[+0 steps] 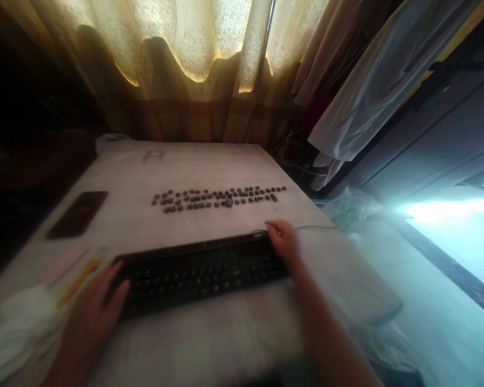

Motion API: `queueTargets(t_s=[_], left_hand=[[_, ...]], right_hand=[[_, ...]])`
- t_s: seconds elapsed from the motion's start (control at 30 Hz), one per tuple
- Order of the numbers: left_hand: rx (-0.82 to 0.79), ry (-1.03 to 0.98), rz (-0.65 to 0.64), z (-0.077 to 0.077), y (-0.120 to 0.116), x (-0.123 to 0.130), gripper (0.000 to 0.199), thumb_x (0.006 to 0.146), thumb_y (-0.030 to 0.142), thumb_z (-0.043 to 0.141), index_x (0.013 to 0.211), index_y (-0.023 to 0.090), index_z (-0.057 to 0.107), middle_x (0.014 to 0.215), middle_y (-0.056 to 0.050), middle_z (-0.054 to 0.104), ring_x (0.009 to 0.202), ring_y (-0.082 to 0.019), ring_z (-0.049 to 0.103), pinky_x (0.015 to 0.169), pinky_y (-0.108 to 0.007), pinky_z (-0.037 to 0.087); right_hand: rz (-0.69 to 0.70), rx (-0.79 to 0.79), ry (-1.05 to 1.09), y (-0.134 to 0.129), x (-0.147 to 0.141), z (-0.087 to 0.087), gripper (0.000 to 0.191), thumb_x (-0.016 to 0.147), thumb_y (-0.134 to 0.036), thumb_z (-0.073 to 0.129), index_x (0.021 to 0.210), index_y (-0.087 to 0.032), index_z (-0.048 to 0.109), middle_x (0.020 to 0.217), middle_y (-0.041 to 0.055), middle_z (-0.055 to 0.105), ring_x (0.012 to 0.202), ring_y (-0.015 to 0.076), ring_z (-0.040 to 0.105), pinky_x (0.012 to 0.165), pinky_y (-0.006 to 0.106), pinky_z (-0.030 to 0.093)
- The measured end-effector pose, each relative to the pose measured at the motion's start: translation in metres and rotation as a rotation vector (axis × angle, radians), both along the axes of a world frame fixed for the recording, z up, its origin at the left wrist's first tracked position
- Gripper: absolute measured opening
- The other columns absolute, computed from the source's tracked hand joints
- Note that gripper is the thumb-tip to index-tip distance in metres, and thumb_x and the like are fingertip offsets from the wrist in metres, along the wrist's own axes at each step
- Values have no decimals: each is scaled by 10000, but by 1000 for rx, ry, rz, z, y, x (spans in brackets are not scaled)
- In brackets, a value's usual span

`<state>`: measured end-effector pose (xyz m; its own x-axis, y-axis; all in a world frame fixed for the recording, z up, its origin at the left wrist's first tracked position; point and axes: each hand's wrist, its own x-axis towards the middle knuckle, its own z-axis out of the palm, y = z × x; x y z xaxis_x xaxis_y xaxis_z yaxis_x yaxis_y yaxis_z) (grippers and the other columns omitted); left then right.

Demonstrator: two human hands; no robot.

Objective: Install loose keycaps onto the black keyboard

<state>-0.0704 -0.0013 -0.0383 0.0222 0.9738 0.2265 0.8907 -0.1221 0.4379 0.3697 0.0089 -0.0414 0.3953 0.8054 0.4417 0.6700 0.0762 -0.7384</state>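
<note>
keyboard [210, 269] sits before you at the table [210, 166], its ends gripped by your left hand [99, 301] and right hand [284, 242], many keycaps [229, 202] apparently already off and rowed beyond it, blur hiding how many remain attached.

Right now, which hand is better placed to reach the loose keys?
Right, probably: the right hand, at the far corner of the keyboard, is closer to the loose keys than the left hand.

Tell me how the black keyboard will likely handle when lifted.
The keyboard should stay fairly stiff, as its long body looks straight. Lifted by one end, its length would probably make it tip. The thin cable near its right end seems floppy and may trail.
</note>
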Motion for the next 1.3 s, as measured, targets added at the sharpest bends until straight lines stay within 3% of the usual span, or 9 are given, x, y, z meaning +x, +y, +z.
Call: queueTargets(t_s=[0.27,0.5,0.57,0.67,0.83,0.93,1.07,1.17,1.3], left_hand=[[92,38,-45,-10,-4,-6,539,914,521,394,1280,169,575,1311,-165,638,1221,-349,599,1017,-553,496],[278,72,-122,-49,6,-29,441,924,416,448,1340,282,511,1376,-134,588,1270,-399,549,952,-644,515],[323,95,-145,-52,16,-32,472,913,414,468,1367,288,484,1381,-131,579,1286,-402,531,992,-655,480],[368,160,-214,-40,30,-23,477,905,437,476,1355,283,501,1341,-119,617,1207,-380,597,1038,-647,435],[411,237,-339,-8,33,17,415,921,450,467,1247,229,600,1243,-124,685,1120,-338,647,950,-540,514],[343,275,-379,-5,26,35,406,941,450,442,1226,233,633,1266,-109,683,1148,-329,634,979,-540,483],[326,274,-395,-10,22,40,421,945,476,426,1223,256,654,1260,-79,694,1139,-307,644,1013,-523,453],[389,242,-393,-10,32,37,415,944,483,427,1191,260,675,1202,-65,724,1080,-284,674,969,-471,490],[419,209,-380,5,46,38,415,942,490,434,1131,236,702,1133,-84,749,1015,-287,696,925,-471,524]], right_hand=[[-177,-65,381,-10,7,8,316,691,-440,650,828,-186,781,886,102,781,875,279,704,836,419,537],[-210,-101,530,-10,8,10,325,613,-461,698,775,-198,799,818,98,782,782,285,714,723,395,567],[-211,-98,539,-7,8,8,333,601,-475,703,763,-202,802,785,96,778,750,286,711,693,393,569],[-212,-113,561,-6,8,10,334,594,-483,697,747,-204,799,791,99,778,778,295,713,715,402,570],[-203,-167,538,-9,8,13,342,612,-481,704,785,-200,794,844,105,781,855,301,709,806,431,556],[-195,-185,522,-10,8,12,364,636,-492,699,816,-190,790,894,114,781,907,303,704,858,441,540],[-184,-147,497,-9,7,10,340,639,-494,694,781,-200,787,872,106,784,903,303,711,865,439,542],[-185,-121,485,-8,7,8,322,635,-484,697,768,-205,788,842,96,785,867,303,719,833,434,557],[-190,-122,502,-8,7,7,313,635,-471,697,768,-202,787,843,96,785,879,308,720,855,446,550]])
